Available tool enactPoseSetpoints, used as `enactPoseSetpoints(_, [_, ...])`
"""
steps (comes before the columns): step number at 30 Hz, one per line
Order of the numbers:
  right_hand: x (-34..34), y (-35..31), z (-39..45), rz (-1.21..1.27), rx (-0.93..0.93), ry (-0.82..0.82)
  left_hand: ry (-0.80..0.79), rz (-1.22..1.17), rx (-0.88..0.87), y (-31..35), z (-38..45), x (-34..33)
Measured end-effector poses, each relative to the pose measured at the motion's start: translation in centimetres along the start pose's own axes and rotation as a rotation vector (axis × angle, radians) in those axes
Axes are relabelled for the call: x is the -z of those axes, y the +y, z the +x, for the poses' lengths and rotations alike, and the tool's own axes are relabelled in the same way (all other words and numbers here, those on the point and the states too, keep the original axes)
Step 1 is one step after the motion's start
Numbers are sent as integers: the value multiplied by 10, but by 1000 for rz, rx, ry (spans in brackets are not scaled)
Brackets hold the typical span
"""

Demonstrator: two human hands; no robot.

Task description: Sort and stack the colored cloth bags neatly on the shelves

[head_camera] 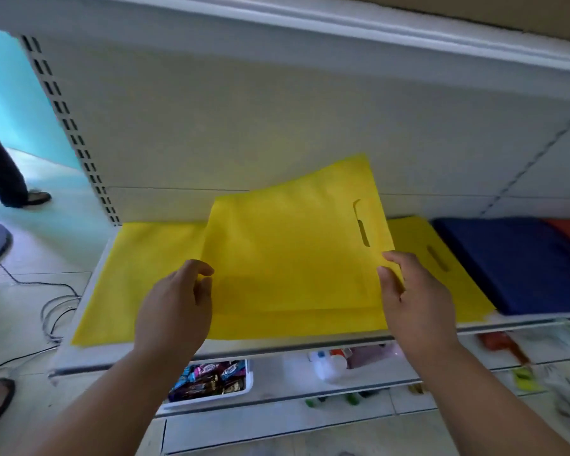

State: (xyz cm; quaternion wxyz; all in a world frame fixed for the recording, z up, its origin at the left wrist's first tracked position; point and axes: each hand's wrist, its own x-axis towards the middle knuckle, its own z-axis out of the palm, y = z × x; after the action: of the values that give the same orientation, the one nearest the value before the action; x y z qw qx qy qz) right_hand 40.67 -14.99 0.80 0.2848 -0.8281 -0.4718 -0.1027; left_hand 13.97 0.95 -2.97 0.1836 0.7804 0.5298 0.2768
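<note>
Partly under hands (293, 291): yellow bag (290, 245).

Soft, even daylight fills the aisle, brightest at the upper left of the frame, where the turquoise wall (4, 93) glows. The yellow bag (290, 245) is vivid, with faint shadow under its raised edge. Wide-angle bending curves the shelf edge (277, 348) and upper rail. Goods at lower right smear with motion blur.

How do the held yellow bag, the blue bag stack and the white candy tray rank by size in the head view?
1. Held yellow bag, largest.
2. Blue bag stack, partly cut off at the frame edge.
3. White candy tray, smallest, partly hidden behind the left arm.
</note>
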Motion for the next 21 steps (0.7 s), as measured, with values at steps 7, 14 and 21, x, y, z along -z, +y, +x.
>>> enactPoseSetpoints(7, [63,142,22,41,-43,5,14,-7,-51,129,-24,-90])
enactPoseSetpoints(14, [82,236,54,107,-20,-175,25,89,-38,204,-43,-142])
enactPoseSetpoints(21, [57,244,69,86,16,-420,-72,287,107,217,-48,-149])
